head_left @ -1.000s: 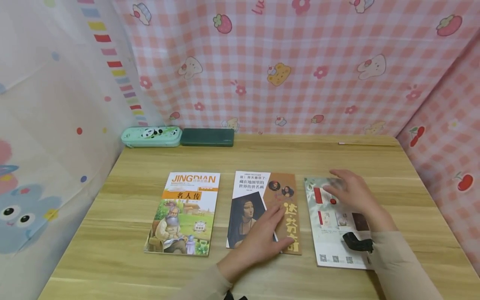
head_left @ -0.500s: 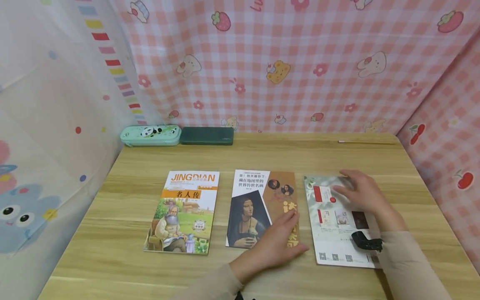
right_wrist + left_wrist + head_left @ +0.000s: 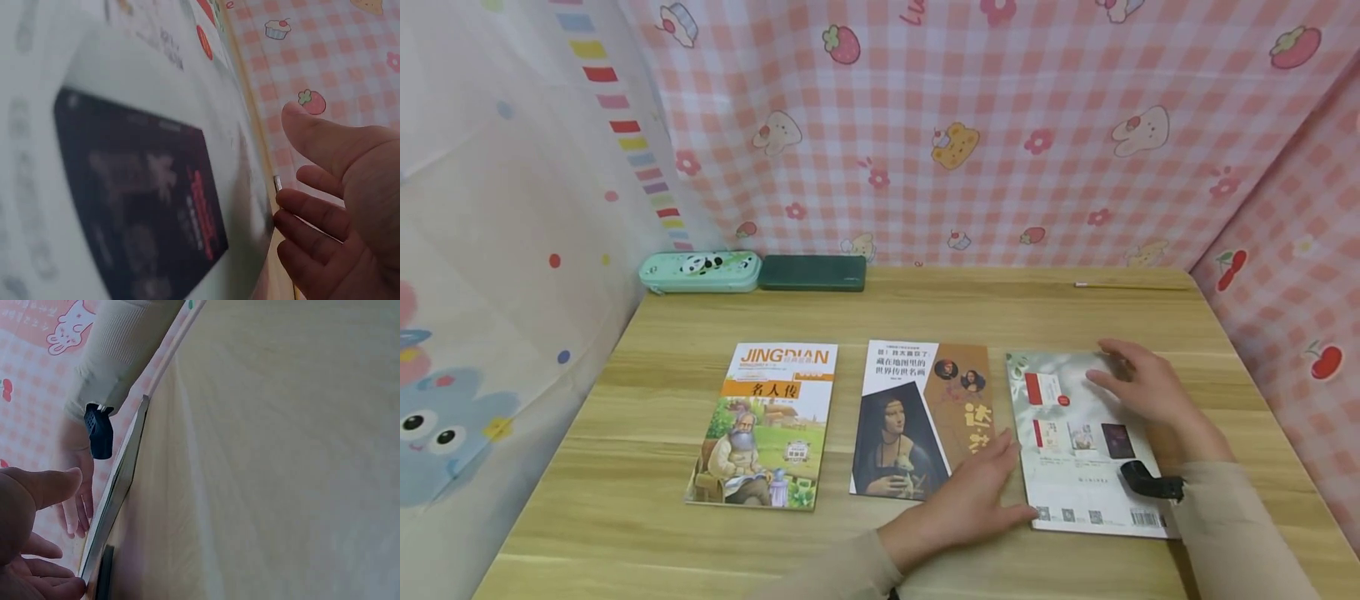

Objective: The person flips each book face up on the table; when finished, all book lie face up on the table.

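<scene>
Three paperback books lie flat in a row on the wooden table. The right book (image 3: 1067,475) shows a pale back cover with small pictures and a barcode. My left hand (image 3: 973,504) is at its left edge, fingers extended, overlapping the lower right corner of the middle book (image 3: 887,450), which has a painted portrait on its cover. My right hand (image 3: 1153,396) is at the right book's far right edge. In the right wrist view, fingertips meet the edge of that book (image 3: 237,181) and the thumb is raised off it. The left book (image 3: 775,417) shows a bearded man; neither hand touches it.
At the back left of the table (image 3: 925,312) stand a mint panda pencil case (image 3: 700,272) and a dark green case (image 3: 812,273). A pencil (image 3: 1131,287) lies at the back right. A pink checked curtain (image 3: 887,125) hangs behind the table.
My left hand has slid right, from over the middle book to the right book's left edge. My right hand has shifted right, off the cover towards its right edge. The books look still.
</scene>
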Demonstrator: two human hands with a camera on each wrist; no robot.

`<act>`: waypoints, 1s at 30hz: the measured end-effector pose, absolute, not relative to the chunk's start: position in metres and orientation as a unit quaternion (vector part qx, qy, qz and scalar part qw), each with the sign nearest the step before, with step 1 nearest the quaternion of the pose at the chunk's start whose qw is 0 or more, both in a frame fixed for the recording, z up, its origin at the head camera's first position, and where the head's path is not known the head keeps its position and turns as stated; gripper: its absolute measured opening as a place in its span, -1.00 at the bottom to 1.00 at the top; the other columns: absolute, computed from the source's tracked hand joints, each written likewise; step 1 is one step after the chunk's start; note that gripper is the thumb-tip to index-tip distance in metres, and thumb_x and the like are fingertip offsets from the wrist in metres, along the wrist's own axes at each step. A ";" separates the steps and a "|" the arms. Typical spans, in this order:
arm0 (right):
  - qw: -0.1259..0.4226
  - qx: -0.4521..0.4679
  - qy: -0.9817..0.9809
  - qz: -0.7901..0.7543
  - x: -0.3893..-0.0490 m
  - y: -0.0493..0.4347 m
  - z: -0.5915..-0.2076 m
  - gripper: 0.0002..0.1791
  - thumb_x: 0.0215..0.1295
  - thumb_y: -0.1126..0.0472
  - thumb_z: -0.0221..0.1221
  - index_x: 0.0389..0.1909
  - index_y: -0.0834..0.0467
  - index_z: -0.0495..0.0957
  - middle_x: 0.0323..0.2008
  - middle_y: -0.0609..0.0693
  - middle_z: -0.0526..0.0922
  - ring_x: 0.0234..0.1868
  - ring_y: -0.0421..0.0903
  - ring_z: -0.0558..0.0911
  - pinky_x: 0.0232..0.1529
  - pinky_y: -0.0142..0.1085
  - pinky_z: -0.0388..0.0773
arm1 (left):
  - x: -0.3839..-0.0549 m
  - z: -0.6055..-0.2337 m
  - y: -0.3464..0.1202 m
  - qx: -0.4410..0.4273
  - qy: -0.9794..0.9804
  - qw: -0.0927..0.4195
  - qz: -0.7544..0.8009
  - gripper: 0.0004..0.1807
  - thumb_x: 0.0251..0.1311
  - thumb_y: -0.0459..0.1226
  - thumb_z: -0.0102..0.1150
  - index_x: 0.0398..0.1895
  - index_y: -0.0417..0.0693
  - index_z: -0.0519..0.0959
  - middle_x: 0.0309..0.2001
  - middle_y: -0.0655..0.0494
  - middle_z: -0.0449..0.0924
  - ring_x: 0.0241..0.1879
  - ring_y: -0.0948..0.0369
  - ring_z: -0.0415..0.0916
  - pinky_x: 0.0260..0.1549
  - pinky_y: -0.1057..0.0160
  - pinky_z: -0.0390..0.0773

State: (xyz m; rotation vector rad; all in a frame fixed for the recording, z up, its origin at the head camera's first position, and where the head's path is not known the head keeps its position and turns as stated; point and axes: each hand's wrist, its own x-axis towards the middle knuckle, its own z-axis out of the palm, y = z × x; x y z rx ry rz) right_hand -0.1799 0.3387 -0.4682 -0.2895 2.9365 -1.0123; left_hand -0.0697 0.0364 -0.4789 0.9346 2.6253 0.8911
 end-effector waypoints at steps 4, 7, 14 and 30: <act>-0.005 -0.095 0.942 -0.321 -0.179 0.346 -0.471 -0.33 0.38 0.12 0.31 0.31 0.48 0.35 0.20 0.52 0.45 0.21 0.49 0.44 0.19 0.35 0.37 | -0.068 -0.481 0.041 0.325 0.891 0.115 0.296 -0.06 0.20 0.06 0.39 0.51 -0.25 0.25 0.54 -0.18 0.11 0.50 0.08 0.14 0.42 0.20 0.25; -0.014 -0.091 0.944 -0.317 -0.178 0.349 -0.474 -0.37 0.34 0.18 0.33 0.27 0.49 0.38 0.11 0.53 0.52 0.10 0.46 0.52 0.11 0.32 0.45 | -0.066 -0.480 0.045 0.330 0.892 0.122 0.285 -0.06 0.16 0.04 0.43 0.49 -0.25 0.28 0.54 -0.16 0.12 0.50 0.10 0.14 0.41 0.20 0.28; -0.014 -0.081 0.948 -0.306 -0.178 0.353 -0.477 -0.41 0.31 0.25 0.35 0.24 0.48 0.43 -0.03 0.49 0.61 -0.06 0.40 0.62 -0.04 0.24 0.57 | -0.063 -0.478 0.052 0.339 0.896 0.131 0.253 -0.07 0.11 0.02 0.49 0.46 -0.25 0.34 0.53 -0.15 0.16 0.49 0.10 0.17 0.39 0.30 0.26; 0.012 -0.078 0.951 -0.299 -0.187 0.360 -0.477 -0.42 0.44 0.12 0.24 0.28 0.45 0.42 0.03 0.48 0.58 0.01 0.36 0.59 0.03 0.22 0.52 | -0.068 -0.482 0.075 0.322 0.917 0.102 0.213 -0.05 -0.09 0.06 0.61 0.35 -0.20 0.45 0.53 -0.15 0.16 0.52 0.06 0.09 0.41 0.25 0.25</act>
